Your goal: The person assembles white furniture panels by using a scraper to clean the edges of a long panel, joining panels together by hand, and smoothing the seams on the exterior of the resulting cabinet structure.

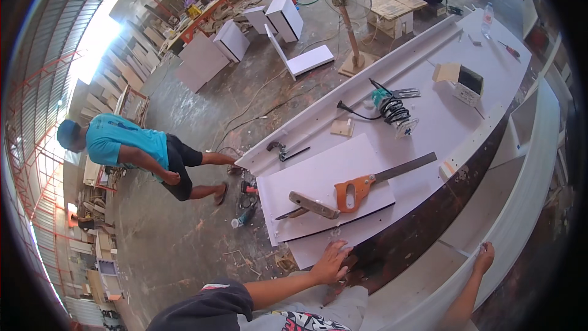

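The white cabinet lies along the right side, beyond the white panel that carries the tools, its compartments facing up and toward that panel. The right hand is at its long near wall, fingers bent in against the upper edge; whether they truly grip it or pinch something small there, I cannot tell. The left hand is empty, fingers loosely spread, near the end of the white board bearing the handsaw; contact with the panel beneath is unclear.

The cabinet looks stiff and probably heavy for its length, awkward to shift from one spot. Its smooth faces may feel slippery, and its corners and thin edges could chip. The sounder hold would be two hands set well apart on the long walls, near the cross divider, rather than on a lone thin edge.

The cabinet's near end runs behind the person's clothing and out at the lower rim, its underside is hidden, and fisheye bending makes its true straightness hard to judge.
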Demonstrator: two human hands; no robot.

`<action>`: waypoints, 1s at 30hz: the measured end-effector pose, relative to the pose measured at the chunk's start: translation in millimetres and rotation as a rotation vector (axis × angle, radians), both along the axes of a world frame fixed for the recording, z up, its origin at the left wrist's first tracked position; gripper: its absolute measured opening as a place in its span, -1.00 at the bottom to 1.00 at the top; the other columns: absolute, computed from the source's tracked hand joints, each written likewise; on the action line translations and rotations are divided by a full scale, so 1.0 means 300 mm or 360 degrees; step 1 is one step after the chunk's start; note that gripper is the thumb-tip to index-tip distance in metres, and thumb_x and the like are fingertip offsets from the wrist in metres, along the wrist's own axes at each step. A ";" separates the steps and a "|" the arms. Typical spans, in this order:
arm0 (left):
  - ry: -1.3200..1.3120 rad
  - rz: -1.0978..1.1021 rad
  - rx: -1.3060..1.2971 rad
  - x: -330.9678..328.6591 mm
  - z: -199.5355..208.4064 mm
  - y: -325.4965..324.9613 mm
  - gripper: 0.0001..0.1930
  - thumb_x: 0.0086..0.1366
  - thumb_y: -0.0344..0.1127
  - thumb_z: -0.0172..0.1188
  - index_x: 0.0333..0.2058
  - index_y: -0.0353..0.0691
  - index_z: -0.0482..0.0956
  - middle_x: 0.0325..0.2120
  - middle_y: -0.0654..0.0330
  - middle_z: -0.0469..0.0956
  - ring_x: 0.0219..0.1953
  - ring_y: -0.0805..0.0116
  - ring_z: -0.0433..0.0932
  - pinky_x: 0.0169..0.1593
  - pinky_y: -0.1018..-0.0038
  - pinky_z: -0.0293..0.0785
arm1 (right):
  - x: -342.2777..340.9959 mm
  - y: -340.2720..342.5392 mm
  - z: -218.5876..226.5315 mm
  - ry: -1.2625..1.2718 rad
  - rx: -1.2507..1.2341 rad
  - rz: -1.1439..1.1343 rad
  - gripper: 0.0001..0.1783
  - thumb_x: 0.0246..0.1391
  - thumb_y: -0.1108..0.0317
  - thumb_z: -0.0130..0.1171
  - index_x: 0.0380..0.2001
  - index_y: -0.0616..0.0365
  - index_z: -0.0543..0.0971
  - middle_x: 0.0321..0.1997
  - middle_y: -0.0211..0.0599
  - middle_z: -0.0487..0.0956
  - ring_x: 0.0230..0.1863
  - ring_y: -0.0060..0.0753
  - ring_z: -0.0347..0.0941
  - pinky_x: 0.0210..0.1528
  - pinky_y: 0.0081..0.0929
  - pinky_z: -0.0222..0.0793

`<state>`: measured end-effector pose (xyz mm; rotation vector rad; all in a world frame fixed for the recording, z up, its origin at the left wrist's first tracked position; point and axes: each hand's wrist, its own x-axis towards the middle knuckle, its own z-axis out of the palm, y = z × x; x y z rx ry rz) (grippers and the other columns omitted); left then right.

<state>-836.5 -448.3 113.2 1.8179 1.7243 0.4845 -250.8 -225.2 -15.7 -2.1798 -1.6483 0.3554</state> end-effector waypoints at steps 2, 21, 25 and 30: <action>-0.0009 0.0012 0.0007 -0.013 -0.010 -0.013 -0.26 0.15 -0.28 0.31 0.29 -0.29 0.25 0.31 -0.17 0.15 0.43 -0.20 0.08 0.49 -0.05 -0.05 | 0.009 0.003 -0.005 -0.0008 0.0042 0.0000 -0.81 0.17 0.53 0.18 -0.13 0.23 0.58 -0.14 -0.07 0.61 -0.06 0.05 0.55 0.02 -0.15 0.44; 0.0212 -0.0052 0.0017 -0.054 -0.078 -0.083 -0.22 0.14 -0.24 0.31 0.31 -0.31 0.22 0.31 -0.18 0.14 0.43 -0.18 0.08 0.50 -0.08 -0.09 | -0.065 -0.202 0.049 -0.0141 0.0030 0.0192 -0.80 0.03 0.55 0.29 -0.22 0.22 0.60 -0.23 -0.11 0.60 -0.17 -0.02 0.54 -0.07 -0.19 0.45; 0.0282 -0.0070 0.0034 -0.073 -0.094 -0.108 -0.20 0.12 -0.23 0.32 0.32 -0.30 0.21 0.30 -0.18 0.15 0.42 -0.19 0.09 0.49 -0.10 -0.09 | -0.121 -0.300 0.070 -0.0131 0.0048 0.0258 -0.81 0.00 0.55 0.29 -0.25 0.20 0.61 -0.23 -0.11 0.60 -0.15 0.02 0.53 -0.06 -0.15 0.44; 0.0265 -0.0161 0.0035 -0.064 -0.104 -0.102 -0.16 0.10 -0.22 0.33 0.32 -0.30 0.19 0.30 -0.20 0.14 0.41 -0.22 0.09 0.48 -0.13 -0.08 | -0.171 -0.464 0.129 -0.0164 -0.0018 0.0287 -0.86 0.00 0.53 0.27 -0.31 0.18 0.61 -0.22 -0.11 0.61 -0.12 0.04 0.51 -0.03 -0.12 0.43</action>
